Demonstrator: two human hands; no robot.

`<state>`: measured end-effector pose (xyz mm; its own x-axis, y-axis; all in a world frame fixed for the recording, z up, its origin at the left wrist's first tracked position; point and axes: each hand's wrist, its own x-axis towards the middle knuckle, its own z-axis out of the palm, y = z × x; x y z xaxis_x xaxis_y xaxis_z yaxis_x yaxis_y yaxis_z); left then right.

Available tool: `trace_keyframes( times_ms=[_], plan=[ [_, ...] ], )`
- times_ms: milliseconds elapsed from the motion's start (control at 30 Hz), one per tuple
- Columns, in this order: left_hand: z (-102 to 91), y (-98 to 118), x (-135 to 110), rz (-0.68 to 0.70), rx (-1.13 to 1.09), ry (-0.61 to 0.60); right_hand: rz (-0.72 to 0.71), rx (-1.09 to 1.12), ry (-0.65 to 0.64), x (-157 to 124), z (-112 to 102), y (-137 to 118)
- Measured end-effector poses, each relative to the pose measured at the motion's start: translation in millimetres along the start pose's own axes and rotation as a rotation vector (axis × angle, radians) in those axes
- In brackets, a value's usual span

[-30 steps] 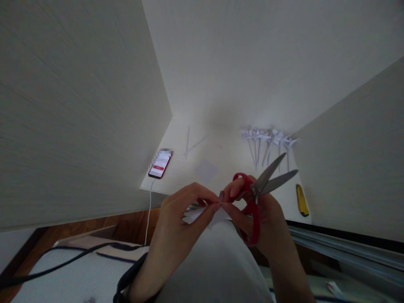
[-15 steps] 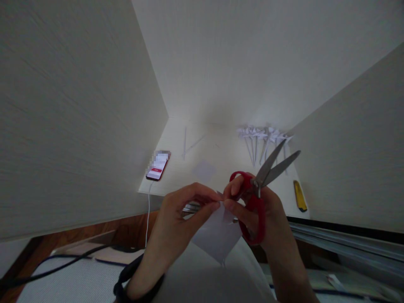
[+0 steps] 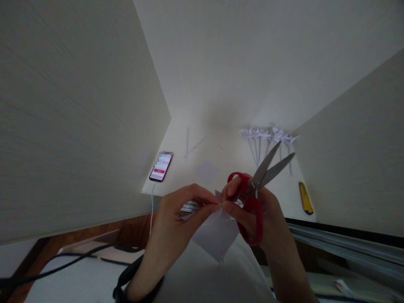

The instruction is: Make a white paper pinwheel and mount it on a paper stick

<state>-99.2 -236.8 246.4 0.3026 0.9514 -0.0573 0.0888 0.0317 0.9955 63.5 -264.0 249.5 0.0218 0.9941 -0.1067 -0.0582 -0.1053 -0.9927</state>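
Note:
Between my hands hangs a folded sheet of white paper [image 3: 217, 235], its lower corner pointing down. The thumb and forefinger of my left hand [image 3: 186, 219] pinch its upper edge. My right hand [image 3: 252, 210] pinches the same edge close beside, fingertips almost touching the left ones. Red-handled scissors [image 3: 257, 214] hang on my right hand, with fingers through the loops. Their blades stand apart and point up and to the right, away from the paper. What the fingertips cover at the pinch is hidden.
A phone [image 3: 161, 167] with a white cable lies at the table's left edge. Thin paper sticks [image 3: 187, 143] and a small square of paper [image 3: 206, 171] lie mid-table. Several folded paper flowers on stems [image 3: 259, 134] line the back right. A yellow cutter [image 3: 305, 198] rests at the right edge.
The fingertips have drawn closer together on the paper's edge, and the scissors have shifted slightly left with my right hand. The view has moved a little.

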Motion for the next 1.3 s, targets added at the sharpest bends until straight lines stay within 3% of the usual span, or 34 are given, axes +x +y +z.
trace_keyframes(
  times_ms=[533,800,967,1100,1300],
  plan=[
    [-5.5,5.7,-10.3,0.052,0.123,0.063,-0.082,-0.085,-0.057,-1.2,8.5,-0.1],
    [-0.6,5.1,-16.3,0.075,0.253,0.148,-0.116,-0.115,0.117,-8.4,22.4,4.8],
    [2.3,6.6,-18.4,0.157,0.353,0.202,-0.1,-0.082,0.174,-8.6,28.7,6.1],
    [1.9,7.8,-15.7,0.222,0.375,0.194,-0.077,0.018,0.1,-2.1,20.2,3.5],
    [-6.1,7.1,-9.9,0.18,0.252,0.021,0.003,0.168,-0.082,2.9,-0.4,5.9]
  ],
)
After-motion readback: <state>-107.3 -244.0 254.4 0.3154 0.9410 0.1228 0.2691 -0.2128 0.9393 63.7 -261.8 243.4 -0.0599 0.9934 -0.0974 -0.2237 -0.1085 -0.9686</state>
